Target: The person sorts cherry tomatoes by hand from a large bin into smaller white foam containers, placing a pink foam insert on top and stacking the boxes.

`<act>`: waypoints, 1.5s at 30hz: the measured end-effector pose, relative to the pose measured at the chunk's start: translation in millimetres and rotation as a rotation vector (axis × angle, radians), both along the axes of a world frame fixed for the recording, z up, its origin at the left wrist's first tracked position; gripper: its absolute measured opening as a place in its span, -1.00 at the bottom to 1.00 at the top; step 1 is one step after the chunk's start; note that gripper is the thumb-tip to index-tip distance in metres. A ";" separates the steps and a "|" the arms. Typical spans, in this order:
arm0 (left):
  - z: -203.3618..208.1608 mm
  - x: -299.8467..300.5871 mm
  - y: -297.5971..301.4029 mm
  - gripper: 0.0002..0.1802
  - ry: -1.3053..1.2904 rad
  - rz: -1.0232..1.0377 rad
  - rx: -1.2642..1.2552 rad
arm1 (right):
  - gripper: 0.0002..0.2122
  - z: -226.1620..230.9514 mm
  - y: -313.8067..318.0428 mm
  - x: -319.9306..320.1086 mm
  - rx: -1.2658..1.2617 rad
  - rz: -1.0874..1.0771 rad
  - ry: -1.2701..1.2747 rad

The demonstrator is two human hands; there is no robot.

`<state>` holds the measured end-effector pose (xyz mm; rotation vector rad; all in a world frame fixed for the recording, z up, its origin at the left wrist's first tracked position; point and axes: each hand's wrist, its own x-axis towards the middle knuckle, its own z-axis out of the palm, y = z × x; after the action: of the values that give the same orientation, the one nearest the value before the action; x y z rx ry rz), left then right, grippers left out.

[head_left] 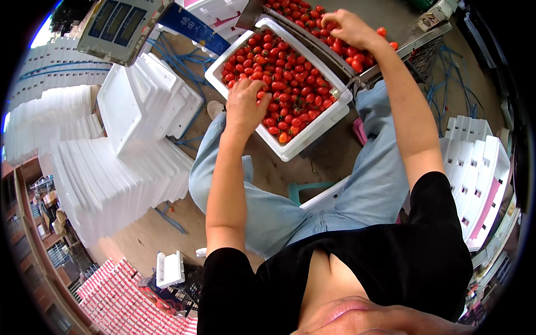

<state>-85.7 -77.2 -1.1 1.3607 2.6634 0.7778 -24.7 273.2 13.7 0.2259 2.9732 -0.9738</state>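
Cherry tomatoes: a glossy red heap [296, 84] fills the white foam box [319, 127] at 12 o'clock from the view's centre; more tomatoes [357, 58] lie in the metal tray [432, 38] toward 1 o'clock.
Left hand: the left hand [244, 106] is at 11 o'clock, over the box's left side; the fingers bend down among the fruit, thumb spread toward a tomato. Whether anything is pinched cannot be told.
Right hand: the right hand [347, 29] is at 1 o'clock, fingers curled down at the tray's tomatoes; the fingertips are partly hidden, so I cannot tell if they grasp one.
Single tomato: probably light, firm under a thin skin, slick and quick to roll; hard pressure could bruise or split it. Best held lightly around its middle between thumb and fingertips.
Filled box: likely heavy for its kind, the foam stiff but liable to chip or crack. Two opposite walls, supported from below, should be a safer hold than one rim.
Foam lids: the stack [123, 178] at 9 o'clock looks light and rigid; broad edges give the hold.
Blue panel: at 11 o'clock, the panel [194, 25] carries large pale characters, not copied here.
Scale readout: between 10 and 11 o'clock, the readout [114, 28] has three dark windows; no figures can be made out.
Pale fitting: between 1 and 2 o'clock, the fitting [438, 15] at the tray's end bears dark marks.
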 end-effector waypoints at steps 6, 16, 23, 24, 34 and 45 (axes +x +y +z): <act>15.5 -12.3 -16.7 -0.71 0.015 0.111 0.051 | -0.81 59.9 -57.8 4.5 -0.760 -0.139 0.161; 14.9 -16.2 -23.3 -0.69 0.023 0.120 0.045 | -0.48 15.3 -129.6 -36.1 -0.527 0.249 0.154; 24.3 -15.1 -26.7 -0.68 0.005 0.116 0.017 | -0.33 18.1 -128.1 -23.3 -0.406 0.308 0.135; 23.3 -12.4 -27.7 -0.67 -0.015 0.122 -0.003 | -0.36 20.0 -125.8 -23.4 -0.468 0.285 0.123; 18.3 -11.2 -24.8 -0.64 -0.028 0.130 -0.044 | -0.64 42.6 -50.2 -15.9 -0.594 -0.174 0.520; -84.4 14.7 7.1 -0.17 0.158 0.245 -0.144 | -0.75 32.7 -10.5 14.7 0.192 -0.225 0.520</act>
<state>-71.0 -70.1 -85.5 1.1208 2.9827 0.5007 -9.9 262.7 46.4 0.3664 3.5900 -0.8726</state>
